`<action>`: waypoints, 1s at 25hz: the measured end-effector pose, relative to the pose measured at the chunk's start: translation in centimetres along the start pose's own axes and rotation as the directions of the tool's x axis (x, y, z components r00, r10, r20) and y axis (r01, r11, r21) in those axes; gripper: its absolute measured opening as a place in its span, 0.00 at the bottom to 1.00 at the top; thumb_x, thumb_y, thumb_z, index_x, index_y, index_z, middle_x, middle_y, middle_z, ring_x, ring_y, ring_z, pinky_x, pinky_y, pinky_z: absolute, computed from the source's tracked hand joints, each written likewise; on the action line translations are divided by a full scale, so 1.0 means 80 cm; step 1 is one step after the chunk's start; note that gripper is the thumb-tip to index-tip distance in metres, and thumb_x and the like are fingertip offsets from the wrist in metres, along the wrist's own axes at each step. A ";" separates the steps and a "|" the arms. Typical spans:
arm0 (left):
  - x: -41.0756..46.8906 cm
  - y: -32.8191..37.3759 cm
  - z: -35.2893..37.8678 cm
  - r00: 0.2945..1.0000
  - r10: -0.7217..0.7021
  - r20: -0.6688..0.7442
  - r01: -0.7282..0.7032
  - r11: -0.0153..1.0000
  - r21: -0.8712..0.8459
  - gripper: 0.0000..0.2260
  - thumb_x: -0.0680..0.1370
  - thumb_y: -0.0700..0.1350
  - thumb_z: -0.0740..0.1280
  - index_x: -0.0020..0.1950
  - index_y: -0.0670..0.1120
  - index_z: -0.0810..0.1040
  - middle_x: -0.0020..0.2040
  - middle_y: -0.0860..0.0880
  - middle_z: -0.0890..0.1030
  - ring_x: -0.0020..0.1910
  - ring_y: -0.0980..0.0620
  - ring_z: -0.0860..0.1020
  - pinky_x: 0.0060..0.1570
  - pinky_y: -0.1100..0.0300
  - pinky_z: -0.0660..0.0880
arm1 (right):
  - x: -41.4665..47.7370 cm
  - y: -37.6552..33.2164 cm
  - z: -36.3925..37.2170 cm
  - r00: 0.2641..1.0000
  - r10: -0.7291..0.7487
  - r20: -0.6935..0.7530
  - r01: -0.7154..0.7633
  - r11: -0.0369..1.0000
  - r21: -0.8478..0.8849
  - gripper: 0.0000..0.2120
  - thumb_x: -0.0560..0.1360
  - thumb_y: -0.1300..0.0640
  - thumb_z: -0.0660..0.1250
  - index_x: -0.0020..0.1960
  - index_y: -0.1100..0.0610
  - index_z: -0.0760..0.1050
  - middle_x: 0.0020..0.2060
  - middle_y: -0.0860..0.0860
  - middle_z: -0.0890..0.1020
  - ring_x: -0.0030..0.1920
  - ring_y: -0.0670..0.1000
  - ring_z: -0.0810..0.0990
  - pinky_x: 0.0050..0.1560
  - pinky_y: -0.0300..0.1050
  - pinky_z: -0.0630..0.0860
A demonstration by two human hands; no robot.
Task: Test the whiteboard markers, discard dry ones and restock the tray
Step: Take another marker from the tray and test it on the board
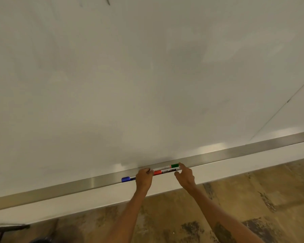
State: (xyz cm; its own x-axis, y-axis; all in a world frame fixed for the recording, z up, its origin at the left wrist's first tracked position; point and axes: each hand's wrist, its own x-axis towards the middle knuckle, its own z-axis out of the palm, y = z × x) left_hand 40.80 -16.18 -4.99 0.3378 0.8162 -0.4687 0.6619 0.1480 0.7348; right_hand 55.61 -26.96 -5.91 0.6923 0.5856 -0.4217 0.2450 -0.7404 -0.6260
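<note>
Along the metal tray (235, 151) under the whiteboard (147, 76), my left hand (144, 178) curls round the red marker (165, 172) (blue marker (125, 179) just beside); my right hand (185, 176), fingers relaxed, touches the green marker (174, 166) at its cap; patterned floor (253, 199) below.

the left hand (144, 178) is hiding most of the blue marker (125, 179) on the tray (60, 187); below the tray, a dark frame (7, 227) is running out of view.

One blue-capped marker (125, 179), one red-capped marker (163, 172), one green-capped marker (167, 166), one tray (235, 152), one whiteboard (147, 76), two hands (144, 178) (185, 176).
</note>
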 end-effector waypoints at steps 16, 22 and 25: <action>-0.002 0.045 0.009 0.976 -0.073 -0.203 -0.004 0.934 -0.356 0.05 0.78 0.43 0.71 0.51 0.44 0.84 0.45 0.46 0.85 0.42 0.49 0.83 0.44 0.60 0.82 | 0.004 -0.037 -0.016 0.952 -0.020 -0.305 0.146 0.907 0.396 0.14 0.81 0.56 0.63 0.66 0.58 0.73 0.60 0.52 0.77 0.58 0.51 0.77 0.61 0.45 0.75; -0.037 0.098 -0.038 0.999 0.017 -0.050 -0.046 0.759 -0.650 0.06 0.75 0.35 0.73 0.52 0.38 0.82 0.48 0.41 0.85 0.45 0.44 0.86 0.46 0.59 0.83 | -0.042 -0.119 -0.058 0.823 0.069 -0.564 0.338 0.738 0.584 0.11 0.79 0.59 0.67 0.61 0.58 0.74 0.55 0.53 0.76 0.49 0.46 0.77 0.43 0.25 0.73; -0.067 0.122 -0.067 0.991 0.128 0.047 -0.059 0.718 -0.693 0.07 0.75 0.33 0.72 0.53 0.38 0.82 0.48 0.40 0.85 0.45 0.44 0.86 0.51 0.55 0.83 | -0.070 -0.157 -0.076 0.788 0.106 -0.606 0.447 0.579 0.682 0.15 0.78 0.58 0.69 0.64 0.55 0.72 0.57 0.51 0.76 0.51 0.49 0.81 0.50 0.34 0.78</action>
State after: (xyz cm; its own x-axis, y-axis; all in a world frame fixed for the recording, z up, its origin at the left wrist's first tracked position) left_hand 41.86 -16.08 7.32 0.4508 0.8010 -0.3939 -0.0083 0.4450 0.8955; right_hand 52.82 -22.93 8.34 0.9831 0.1833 -0.0013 -0.0123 0.0585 -0.9982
